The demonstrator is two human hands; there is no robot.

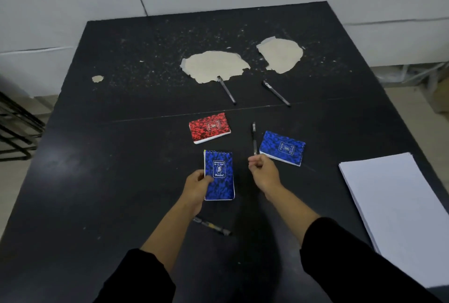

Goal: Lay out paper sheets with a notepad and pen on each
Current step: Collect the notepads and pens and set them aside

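Note:
My left hand (pixel 195 187) grips a blue spiral notepad (pixel 219 175) by its left edge, just above the black table (pixel 109 169). My right hand (pixel 263 172) has its fingers curled and pinches the near end of a black pen (pixel 254 137), which points away from me. A red notepad (pixel 209 127) lies further back, and a second blue notepad (pixel 282 148) lies right of the pen. A stack of white paper sheets (pixel 398 215) sits at the right edge. Two more pens (pixel 226 90) (pixel 276 93) lie at the back, and another pen (pixel 212 226) lies under my left forearm.
The table top has two big worn beige patches (pixel 213 65) (pixel 280 56) and a small one (pixel 97 78) at the back. A dark metal rack (pixel 17 127) stands off the table's left side. A white wall runs behind the table.

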